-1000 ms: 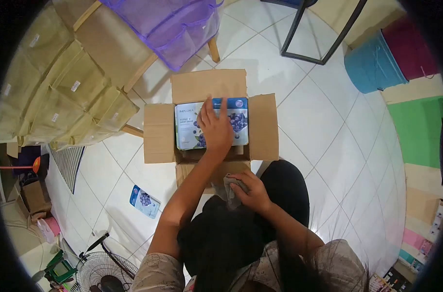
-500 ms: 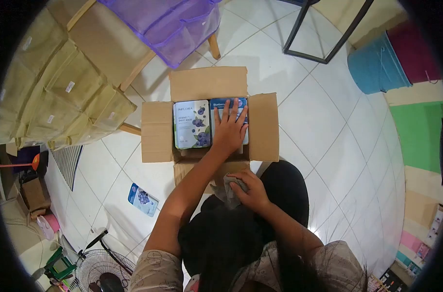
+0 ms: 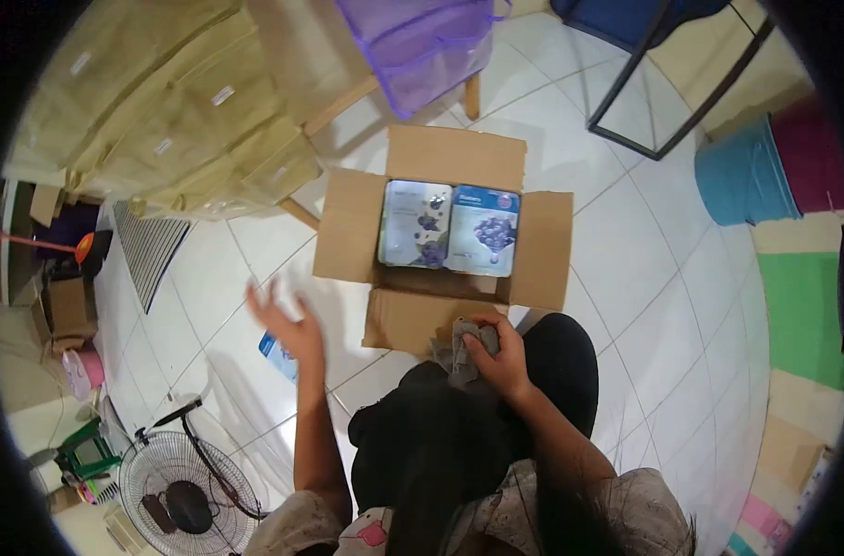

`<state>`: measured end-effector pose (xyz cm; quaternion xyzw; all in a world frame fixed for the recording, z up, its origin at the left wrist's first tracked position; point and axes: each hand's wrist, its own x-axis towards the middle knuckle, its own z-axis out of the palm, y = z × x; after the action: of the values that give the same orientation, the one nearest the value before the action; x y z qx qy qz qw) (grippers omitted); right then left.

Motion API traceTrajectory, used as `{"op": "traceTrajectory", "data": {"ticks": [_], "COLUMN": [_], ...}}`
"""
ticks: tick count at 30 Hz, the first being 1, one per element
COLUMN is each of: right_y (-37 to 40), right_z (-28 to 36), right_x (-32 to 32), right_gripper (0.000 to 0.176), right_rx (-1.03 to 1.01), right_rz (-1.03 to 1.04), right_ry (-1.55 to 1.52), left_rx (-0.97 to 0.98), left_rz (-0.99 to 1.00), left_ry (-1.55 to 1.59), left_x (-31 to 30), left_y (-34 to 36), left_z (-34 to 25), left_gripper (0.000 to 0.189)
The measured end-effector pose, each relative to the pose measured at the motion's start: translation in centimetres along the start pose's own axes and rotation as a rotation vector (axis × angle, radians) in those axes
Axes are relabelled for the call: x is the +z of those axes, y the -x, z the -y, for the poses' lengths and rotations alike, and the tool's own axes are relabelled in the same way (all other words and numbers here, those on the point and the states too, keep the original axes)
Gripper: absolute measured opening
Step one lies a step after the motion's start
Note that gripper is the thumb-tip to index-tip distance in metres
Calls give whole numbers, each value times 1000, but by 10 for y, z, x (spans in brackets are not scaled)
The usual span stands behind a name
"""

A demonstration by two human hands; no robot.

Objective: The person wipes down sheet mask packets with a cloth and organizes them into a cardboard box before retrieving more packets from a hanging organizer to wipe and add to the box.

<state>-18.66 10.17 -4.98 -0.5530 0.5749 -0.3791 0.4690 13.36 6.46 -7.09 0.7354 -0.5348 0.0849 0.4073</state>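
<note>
An opened cardboard box (image 3: 541, 250) stands on the floor in front of me, its flaps folded outward. Inside are two stacks of sheet mask packets: a white blueberry packet (image 3: 408, 222) tops the left stack, a blue-and-white packet (image 3: 482, 232) the right. My left hand (image 3: 297, 329) is left of the box, fingers spread and slightly blurred, with nothing in it. Below it lies a single sheet mask packet (image 3: 276, 357) on the tiles, partly covered by the hand. Near the box's front flap, my right hand (image 3: 503, 361) grips a crumpled grey cloth (image 3: 461, 354).
Beige hanging organisers (image 3: 176, 130) and a purple organiser (image 3: 431, 65) stand at the upper left. A fan (image 3: 186, 491) sits at the lower left. Black metal legs (image 3: 626, 139) and a blue bucket (image 3: 746, 176) are at the upper right.
My left hand has left the right-hand packet stack and swung left over the floor packet. The view has shifted, so the box appears further right. My right hand still grips the cloth.
</note>
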Motion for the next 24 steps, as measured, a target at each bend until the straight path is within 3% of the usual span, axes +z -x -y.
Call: {"op": "traceTrajectory", "data": {"ticks": [2,4,6,9,12,15,17,19,21,24], "right_y": [0,0,-2,-6,-12,-15,-15,-11,-5,1], "right_z": [2,2,4,20,30,29,30,30,29,26], "right_x": [7,16,24,31,37,47,53,57,60,61], "right_gripper": [29,27,25,25,25,24,24,23,23,23], "right_rx": [-22,-60,-113,-183,-239,-319,-351,-366,-366,-350], "right_rz": [32,74,111,169,220,224,243,262,283,316], "right_ry": [3,18,53,70,60,33,42,38,23,43], "left_rx": [-251,-937,-1004,-985,-1090,-1239,-1105,-1060,-1135,-1041], "left_rz": [20,200,384,393,322,670,603,481,320,297], "left_ry": [-360,-508,-626,-499,15,155,-337,-545,-479,-324], "left_x": [-44,-66,-66,-60,-51,-54,-54,-54,-54,-57], "left_y": [43,81,107,127,148,137,122,110,107,119], "left_z": [112,184,201,192,237,258,228,192,173,206], "left_gripper": [54,79,101,104,100,95,92,89,86,82]}}
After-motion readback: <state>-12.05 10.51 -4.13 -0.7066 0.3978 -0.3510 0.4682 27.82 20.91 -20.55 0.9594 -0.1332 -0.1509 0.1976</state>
